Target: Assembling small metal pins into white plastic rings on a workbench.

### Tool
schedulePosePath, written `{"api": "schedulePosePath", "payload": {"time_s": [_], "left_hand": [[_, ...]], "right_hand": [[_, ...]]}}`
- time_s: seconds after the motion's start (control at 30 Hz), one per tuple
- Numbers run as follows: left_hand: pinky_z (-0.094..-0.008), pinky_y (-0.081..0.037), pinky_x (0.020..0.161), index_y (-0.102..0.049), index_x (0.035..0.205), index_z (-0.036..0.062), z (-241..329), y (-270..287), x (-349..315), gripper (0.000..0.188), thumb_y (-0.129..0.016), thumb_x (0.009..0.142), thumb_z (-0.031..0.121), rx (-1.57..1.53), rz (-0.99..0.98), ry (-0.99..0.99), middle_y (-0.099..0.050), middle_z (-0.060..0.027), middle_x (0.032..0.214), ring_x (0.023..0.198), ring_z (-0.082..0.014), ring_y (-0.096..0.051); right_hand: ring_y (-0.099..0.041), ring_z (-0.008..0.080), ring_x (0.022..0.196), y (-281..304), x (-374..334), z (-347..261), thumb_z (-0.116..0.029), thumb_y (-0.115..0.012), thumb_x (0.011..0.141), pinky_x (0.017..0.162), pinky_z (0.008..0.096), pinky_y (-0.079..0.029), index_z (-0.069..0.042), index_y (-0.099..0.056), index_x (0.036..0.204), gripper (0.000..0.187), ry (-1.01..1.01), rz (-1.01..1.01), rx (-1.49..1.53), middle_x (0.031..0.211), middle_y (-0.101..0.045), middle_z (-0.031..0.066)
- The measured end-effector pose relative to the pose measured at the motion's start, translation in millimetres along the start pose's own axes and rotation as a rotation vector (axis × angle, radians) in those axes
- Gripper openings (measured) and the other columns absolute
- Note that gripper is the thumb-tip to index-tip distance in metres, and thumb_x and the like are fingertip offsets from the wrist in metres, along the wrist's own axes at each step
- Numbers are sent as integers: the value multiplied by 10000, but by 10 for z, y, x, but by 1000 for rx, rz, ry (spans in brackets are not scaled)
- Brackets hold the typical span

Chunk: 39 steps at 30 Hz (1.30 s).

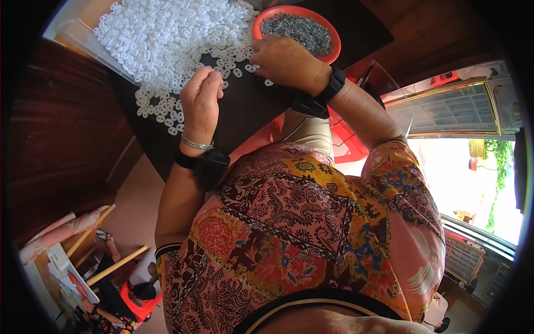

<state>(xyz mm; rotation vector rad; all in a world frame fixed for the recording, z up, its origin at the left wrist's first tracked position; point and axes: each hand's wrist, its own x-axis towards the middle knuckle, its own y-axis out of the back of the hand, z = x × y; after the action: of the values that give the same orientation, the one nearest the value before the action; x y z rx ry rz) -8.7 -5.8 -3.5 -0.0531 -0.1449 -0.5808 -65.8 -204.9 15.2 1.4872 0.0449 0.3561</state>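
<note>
While plenty of loose white pieces (167, 42) lie heaped on the table (245, 103) beside the red bowl (257, 28) of gray bits (297, 30), none visibly joined, left hand (200, 100) and right hand (289, 62) curl their fingers, grip unclear.

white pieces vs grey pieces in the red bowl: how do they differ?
Shape: the white pieces are flat, holed ovals; the grey pieces look thin and slender.
Placement: some white pieces lie scattered on the dark table; the grey pieces sit inside the red bowl.
Quantity: the white pieces cover more area than the grey pieces.
Shared: both are heaps of many small parts.
</note>
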Motion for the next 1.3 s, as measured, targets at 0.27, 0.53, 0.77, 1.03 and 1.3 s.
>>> {"api": "schedulePosePath", "payload": {"time_s": [0.27,0.53,0.77,1.03,1.3], "left_hand": [[-190,-289,439,-530,694,53,19,113,81,215,-515,882,157,-114,132,48,-481,20,598,500,-41,-399],[-193,-265,417,-532,677,58,-2,178,122,214,-507,859,166,-164,201,60,-473,13,573,461,-44,-365],[-202,-289,453,-533,690,65,-3,186,117,209,-490,868,165,-116,162,74,-490,2,598,482,-63,-375],[-203,-286,453,-528,685,65,22,176,116,208,-487,865,161,-123,158,86,-483,3,594,481,-62,-369],[-203,-256,423,-489,641,79,17,163,120,244,-513,865,171,-160,179,72,-455,17,565,466,-49,-359]], "right_hand": [[-596,259,819,-94,220,-53,-171,-608,777,712,365,-502,-104,-653,876,128,55,131,74,810,-577,71],[-631,302,799,-297,591,11,-95,-539,759,709,378,-519,-61,-637,818,119,23,220,-14,838,-626,126],[-617,296,809,-333,695,41,-182,-559,785,718,400,-497,-79,-625,851,139,-54,110,99,844,-619,113],[-617,286,787,-314,660,61,-174,-560,798,697,393,-493,-85,-630,855,127,-98,187,219,816,-624,94],[-618,289,771,-295,659,30,-146,-566,786,668,395,-499,-98,-641,835,102,-115,337,130,780,-607,90]]}}
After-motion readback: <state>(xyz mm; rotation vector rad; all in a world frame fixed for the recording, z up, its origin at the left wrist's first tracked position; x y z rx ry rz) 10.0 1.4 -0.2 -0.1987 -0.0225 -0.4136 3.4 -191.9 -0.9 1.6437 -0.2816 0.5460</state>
